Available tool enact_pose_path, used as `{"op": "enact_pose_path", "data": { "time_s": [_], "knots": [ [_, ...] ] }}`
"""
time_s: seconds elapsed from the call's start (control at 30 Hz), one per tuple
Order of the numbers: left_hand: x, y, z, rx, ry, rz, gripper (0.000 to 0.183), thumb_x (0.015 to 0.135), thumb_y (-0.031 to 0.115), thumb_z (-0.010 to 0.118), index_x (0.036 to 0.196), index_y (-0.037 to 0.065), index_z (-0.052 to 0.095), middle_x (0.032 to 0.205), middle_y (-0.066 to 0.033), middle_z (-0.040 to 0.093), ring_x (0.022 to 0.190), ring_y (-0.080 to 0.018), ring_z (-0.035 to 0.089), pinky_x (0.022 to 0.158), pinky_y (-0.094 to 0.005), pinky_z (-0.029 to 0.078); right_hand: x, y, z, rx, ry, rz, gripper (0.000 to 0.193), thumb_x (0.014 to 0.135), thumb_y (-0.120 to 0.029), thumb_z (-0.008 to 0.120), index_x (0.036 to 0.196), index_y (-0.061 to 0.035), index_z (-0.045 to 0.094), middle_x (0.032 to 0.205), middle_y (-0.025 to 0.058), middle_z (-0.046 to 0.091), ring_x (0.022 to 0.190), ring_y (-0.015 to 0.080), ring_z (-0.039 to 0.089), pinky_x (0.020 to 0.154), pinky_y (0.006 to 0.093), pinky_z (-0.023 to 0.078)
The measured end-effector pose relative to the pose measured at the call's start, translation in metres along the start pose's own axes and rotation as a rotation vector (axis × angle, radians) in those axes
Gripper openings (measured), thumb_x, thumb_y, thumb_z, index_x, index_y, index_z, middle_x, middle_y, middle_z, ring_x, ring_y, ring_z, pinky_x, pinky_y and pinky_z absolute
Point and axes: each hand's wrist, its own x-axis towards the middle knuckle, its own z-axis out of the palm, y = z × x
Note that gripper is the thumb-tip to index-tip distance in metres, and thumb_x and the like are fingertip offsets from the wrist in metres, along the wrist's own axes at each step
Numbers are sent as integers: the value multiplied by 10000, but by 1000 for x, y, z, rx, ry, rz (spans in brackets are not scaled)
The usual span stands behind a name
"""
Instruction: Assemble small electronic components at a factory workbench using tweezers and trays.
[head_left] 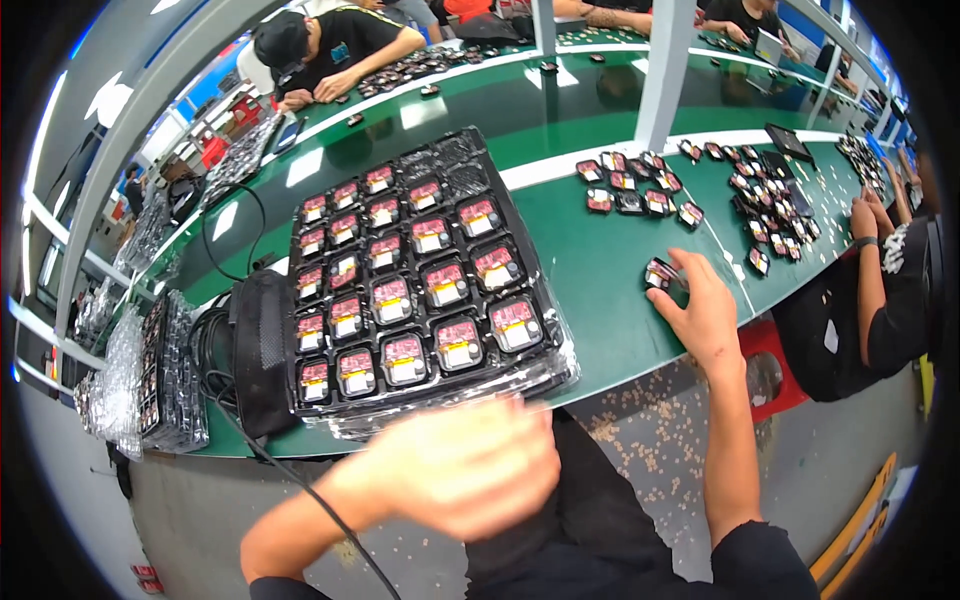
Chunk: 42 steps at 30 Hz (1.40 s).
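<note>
My right hand pinches a small black pack with a pink and white label between thumb and fingers, just above the green table. My left hand is smeared by motion in front of the near edge of a black plastic tray; its fingers cannot be made out. Rows of small packs with pink, white and yellow labels sit in the tray's compartments. At its far right corner, several compartments show only dark shiny plastic. The tray rests on a stack wrapped in clear film.
Loose packs lie in a group beyond my right hand, with a larger heap farther right beside a co-worker. A grey post rises behind. Left of the tray are a black mesh bag, a cable, and bubble-wrapped stacks.
</note>
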Motion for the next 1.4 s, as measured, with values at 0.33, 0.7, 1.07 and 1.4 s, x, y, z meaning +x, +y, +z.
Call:
{"op": "enact_pose_path", "data": {
  "time_s": [0.33,0.7,1.07,1.4],
  "knots": [
    [-60,101,115,-964,210,-1041,252,879,-51,699,1122,10,722,1102,-153,729,894,-241,738,797,-349,603,-43,-57,-20,355,-459,-270,530,712,-178,922,1177,-41,707,1056,120,621,906,286,689,798,372,575],
    [-56,126,138,-198,597,-951,560,712,34,917,1200,-20,649,1176,-194,662,1025,-378,724,854,-421,645,-144,-117,13,1117,-681,419,379,877,-112,845,1184,28,673,1077,19,582,644,-1,393,550,190,323],
    [-63,124,117,-1241,1109,-1276,602,819,-131,785,1342,-35,503,1351,-201,570,1302,-341,602,1105,-444,505,-120,-127,-3,660,-836,119,540,1001,-109,675,1495,22,501,1191,174,475,993,261,546,889,337,487],
    [-60,127,118,-1510,1183,-1413,586,839,-26,823,1336,-30,513,1318,-202,593,1243,-341,632,1068,-460,537,-125,-111,17,222,-346,-400,329,791,-86,835,1089,-16,712,867,65,690,643,218,652,544,329,528]
  ]
}}
